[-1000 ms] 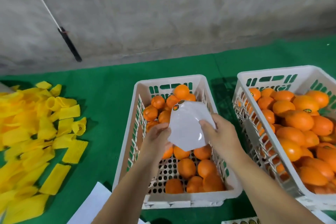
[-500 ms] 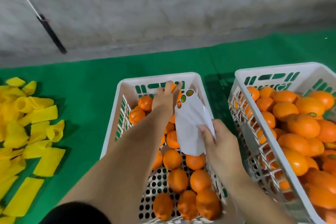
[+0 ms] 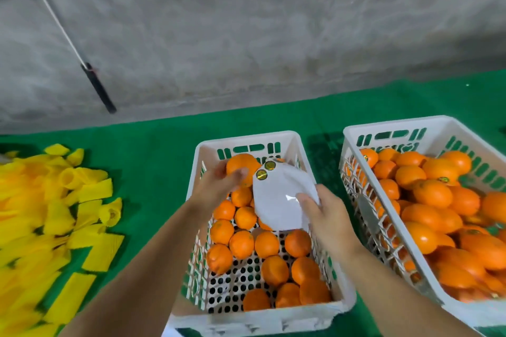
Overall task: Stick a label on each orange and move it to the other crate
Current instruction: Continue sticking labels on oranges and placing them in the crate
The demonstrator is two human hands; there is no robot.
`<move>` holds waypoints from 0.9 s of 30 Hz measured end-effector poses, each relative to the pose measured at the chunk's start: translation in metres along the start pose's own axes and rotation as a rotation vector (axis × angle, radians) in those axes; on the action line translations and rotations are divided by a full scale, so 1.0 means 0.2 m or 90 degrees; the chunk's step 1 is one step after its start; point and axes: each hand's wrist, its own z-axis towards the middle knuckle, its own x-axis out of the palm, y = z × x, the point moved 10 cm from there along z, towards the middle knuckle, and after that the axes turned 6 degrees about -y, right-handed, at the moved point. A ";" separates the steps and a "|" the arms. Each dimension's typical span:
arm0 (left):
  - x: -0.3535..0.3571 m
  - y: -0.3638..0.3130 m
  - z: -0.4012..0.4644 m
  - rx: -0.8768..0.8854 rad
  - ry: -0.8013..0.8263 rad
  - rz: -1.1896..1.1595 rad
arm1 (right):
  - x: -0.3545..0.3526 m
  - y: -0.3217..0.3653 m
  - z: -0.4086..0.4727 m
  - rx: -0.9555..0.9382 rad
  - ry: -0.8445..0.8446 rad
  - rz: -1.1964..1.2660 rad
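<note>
Now the left hand (image 3: 219,189) grips an orange (image 3: 241,168), fingers curled round it, raised above the far end of the middle crate (image 3: 276,317). Just beside it, the right hand (image 3: 325,216) pinches a white label sheet (image 3: 282,200) by its near edge, forearm angled in from the lower right; two round labels (image 3: 265,169) sit at the sheet's far corner, close to the held fruit. More oranges (image 3: 273,268) lie loose in that crate. The right crate (image 3: 388,124) is heaped with fruit. Yellow foam sleeves (image 3: 54,213) lie on the green cloth (image 3: 153,161) to the left.
</note>
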 end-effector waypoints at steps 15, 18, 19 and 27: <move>-0.17 -0.46 -1.21 0.155 -0.014 -0.235 | -0.17 0.62 -0.58 -0.082 0.180 0.094; -0.16 -0.47 -1.31 0.137 -0.062 -0.241 | -0.23 0.70 -0.66 -0.111 0.163 0.091; -0.15 -0.46 -1.33 0.140 -0.062 -0.254 | -0.24 0.71 -0.69 -0.119 0.157 0.100; -0.14 -0.62 -1.57 0.199 -0.080 -0.219 | -0.42 1.03 -0.99 -0.403 -0.107 -0.304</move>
